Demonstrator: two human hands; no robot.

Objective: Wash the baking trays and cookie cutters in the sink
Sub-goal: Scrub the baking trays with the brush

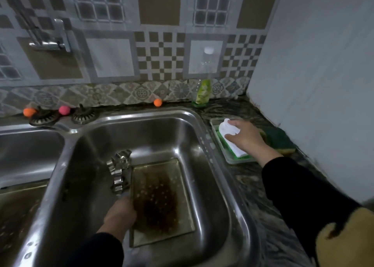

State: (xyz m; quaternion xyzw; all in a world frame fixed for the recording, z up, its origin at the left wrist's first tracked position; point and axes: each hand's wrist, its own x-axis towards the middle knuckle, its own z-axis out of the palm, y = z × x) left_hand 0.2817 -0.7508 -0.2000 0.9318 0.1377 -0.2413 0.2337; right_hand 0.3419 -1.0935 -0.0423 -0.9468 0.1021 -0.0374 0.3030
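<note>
A person's left hand [120, 214] grips the near-left edge of a stained baking tray [159, 202] lying in the steel sink [202, 137], with metal cookie cutters [119, 169] piled just beside the tray's left rim. The right hand [243, 135] reaches to the counter, fingers curled around a white cloth [227, 130] that sits in a small clear dish [217, 137] near a green scouring sponge [280, 140] and a bottle of dish soap [203, 93].

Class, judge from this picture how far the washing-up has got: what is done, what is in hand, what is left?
Done: the tray and cookie cutters sit in the sink. In hand: the left hand holds the tray's edge; the right hand grips a white cloth in the dish. Left: the tray's brown stains, and the cutters.
</note>
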